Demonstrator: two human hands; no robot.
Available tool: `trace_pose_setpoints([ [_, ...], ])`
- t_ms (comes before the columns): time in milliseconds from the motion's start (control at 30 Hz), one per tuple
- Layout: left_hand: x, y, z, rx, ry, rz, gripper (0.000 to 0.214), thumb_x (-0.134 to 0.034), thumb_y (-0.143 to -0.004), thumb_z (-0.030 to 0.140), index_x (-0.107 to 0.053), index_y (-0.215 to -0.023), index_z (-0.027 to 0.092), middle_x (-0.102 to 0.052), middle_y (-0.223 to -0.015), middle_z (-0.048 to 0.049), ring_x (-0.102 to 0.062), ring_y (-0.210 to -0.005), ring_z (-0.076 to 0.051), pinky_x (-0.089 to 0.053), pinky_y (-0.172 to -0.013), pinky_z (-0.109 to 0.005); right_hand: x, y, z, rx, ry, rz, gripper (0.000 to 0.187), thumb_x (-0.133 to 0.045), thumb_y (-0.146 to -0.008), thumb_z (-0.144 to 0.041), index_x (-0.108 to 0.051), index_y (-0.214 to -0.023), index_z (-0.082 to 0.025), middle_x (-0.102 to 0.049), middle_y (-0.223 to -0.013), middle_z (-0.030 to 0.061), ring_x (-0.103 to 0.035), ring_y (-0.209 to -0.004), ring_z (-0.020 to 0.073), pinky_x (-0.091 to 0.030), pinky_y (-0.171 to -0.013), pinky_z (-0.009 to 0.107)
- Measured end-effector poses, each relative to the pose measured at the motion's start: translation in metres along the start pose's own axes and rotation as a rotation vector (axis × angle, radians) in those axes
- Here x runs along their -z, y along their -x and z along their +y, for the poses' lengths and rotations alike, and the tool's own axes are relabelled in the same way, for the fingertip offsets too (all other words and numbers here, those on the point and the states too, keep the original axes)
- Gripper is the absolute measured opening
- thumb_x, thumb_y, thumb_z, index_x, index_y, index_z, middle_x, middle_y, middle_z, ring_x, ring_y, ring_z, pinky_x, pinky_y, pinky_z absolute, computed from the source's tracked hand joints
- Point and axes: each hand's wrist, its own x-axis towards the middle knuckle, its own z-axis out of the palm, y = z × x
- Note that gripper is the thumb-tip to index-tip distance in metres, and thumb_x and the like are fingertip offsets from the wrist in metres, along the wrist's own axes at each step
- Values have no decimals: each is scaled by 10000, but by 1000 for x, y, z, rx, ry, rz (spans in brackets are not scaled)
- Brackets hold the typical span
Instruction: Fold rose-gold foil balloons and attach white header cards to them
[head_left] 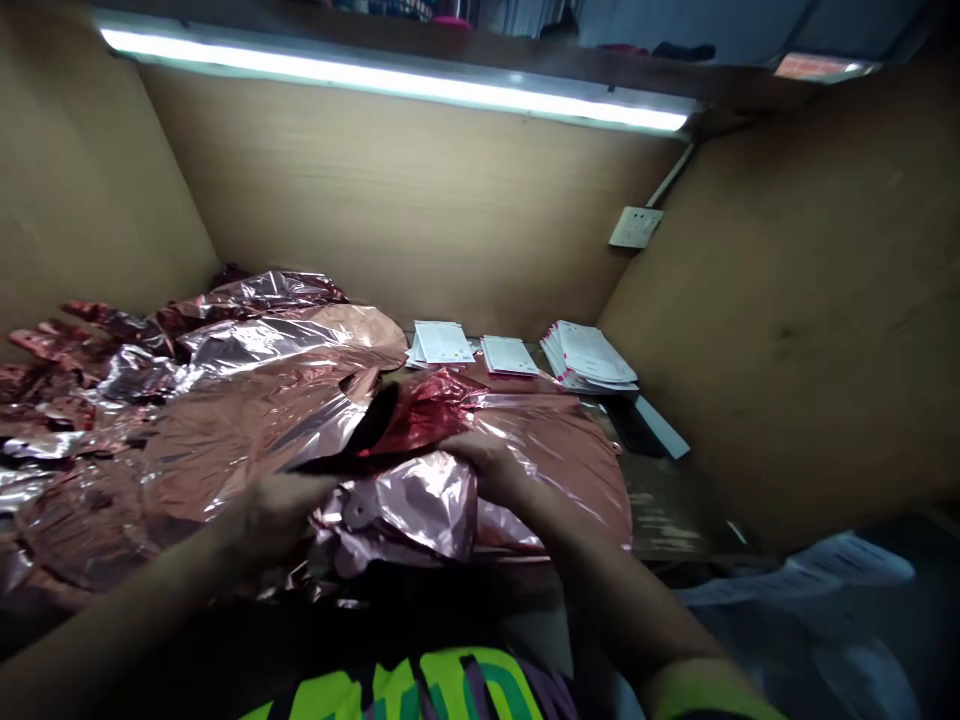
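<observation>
My left hand (281,510), slightly blurred, is closed on the left edge of a crumpled, shiny pink foil balloon (427,495) that lies deflated near the table's front edge. Its fingertips are partly hidden by the foil. My right hand (486,462) reaches over the foil from the right, its fingers closed on the upper fold. Between the hands the foil gapes into a dark fold, with a deeper red side (431,405) showing. Under and around both hands spread more flat rose-gold foil balloons (555,440).
A heap of crumpled foil (97,380) covers the left side. Along the back stand two small stacks of white packets (444,343) and a taller stack (592,355) at right. A dark and white flat object (652,425) lies beside it. Wooden panels enclose three sides; clear plastic bags (847,560) hang at lower right.
</observation>
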Motion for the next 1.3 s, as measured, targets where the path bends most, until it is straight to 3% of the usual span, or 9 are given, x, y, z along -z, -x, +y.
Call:
trace_pose_setpoints([
  [100,18,-23,-3,-99,48,-23,368,-422,-916,224,-650,-1205,215,-639,-1289,-76,-566,-1226,-234,-443,-1056,-423,37,-7,-27,76,55,-16,267,-509,-898,-192,-699,-1081,-229,-725,-1080,63,-666,-1014,208,-505,-912,365],
  [200,-4,-30,6,-260,87,-248,359,-434,-912,216,-632,-1210,199,-518,-1428,-87,-383,-1390,-236,-340,-1136,-476,56,27,-39,113,37,-215,293,-493,-883,-162,-686,-1086,-247,-698,-1154,51,-636,-1086,190,-482,-965,362],
  [400,-72,-26,24,-231,-41,-348,536,-550,-748,164,-532,-1283,131,-516,-1412,-166,-467,-1320,-294,-428,-1065,-481,16,117,13,-33,142,-199,355,-600,-827,-273,-668,-1169,-210,-629,-1242,154,-591,-1146,279,-501,-922,432],
  [533,-78,-34,18,-222,-27,-296,424,-542,-759,158,-601,-1176,203,-607,-1310,-110,-560,-1201,-262,-480,-990,-435,-1,142,34,-125,169,-43,317,-538,-865,-260,-680,-1146,-220,-672,-1082,130,-648,-994,244,-540,-835,398],
  [700,-78,-39,13,-265,-61,-267,479,-583,-807,265,-554,-1284,230,-547,-1393,-108,-507,-1262,-302,-474,-974,-475,-8,152,33,-57,168,-73,401,-562,-885,-305,-595,-1279,-242,-635,-1245,136,-551,-1229,282,-476,-989,472],
  [800,-79,-36,16,-280,34,-208,298,-511,-843,212,-652,-1105,197,-684,-1185,-106,-614,-1101,-269,-506,-906,-433,-12,153,30,-68,186,-34,389,-589,-872,-326,-607,-1252,-242,-614,-1285,143,-517,-1268,299,-446,-1014,502],
  [967,-70,-17,25,162,310,-127,277,-396,-881,199,-670,-840,205,-718,-773,-34,-673,-692,-170,-530,-622,-262,-11,138,25,-256,-35,54,277,-443,-930,-342,-675,-1032,-228,-713,-1005,94,-662,-964,227,-516,-866,389],
  [1100,-78,-7,25,603,208,50,297,-395,-933,327,-567,-1159,239,-747,-806,1,-720,-704,-188,-532,-583,-257,-10,108,23,-682,-5,81,329,-389,-961,-392,-635,-837,-212,-689,-776,49,-636,-718,196,-476,-642,295],
  [1300,-99,-10,25,676,-136,139,543,-295,-981,341,-223,-1465,107,-720,-660,-50,-695,-555,-244,-487,-529,-322,-19,78,19,-887,253,5,201,-443,-947,-288,-627,-905,-219,-719,-907,58,-650,-818,208,-412,-677,283],
])
